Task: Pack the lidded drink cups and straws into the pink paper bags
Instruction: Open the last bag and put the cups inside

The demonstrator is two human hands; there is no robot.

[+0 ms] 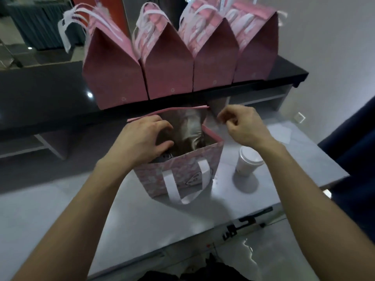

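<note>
An open pink paper bag [182,169] with white ribbon handles stands on the grey table in the middle of the view. My left hand [142,136] reaches into its left side, fingers curled round a dark-topped thing [163,157] that is mostly hidden by the hand and the bag wall; it looks like a cup. My right hand [241,124] hovers just right of the bag's rim with its fingers curled, and nothing shows in them. A white lidded drink cup [248,162] stands on the table to the right of the bag. No straw is visible.
Several pink bags [168,63] with closed tops and white handles stand in a row on a black shelf [44,94] behind the open bag. The grey table [142,220] ends close to my body. A dark blue curtain [353,142] hangs at the right.
</note>
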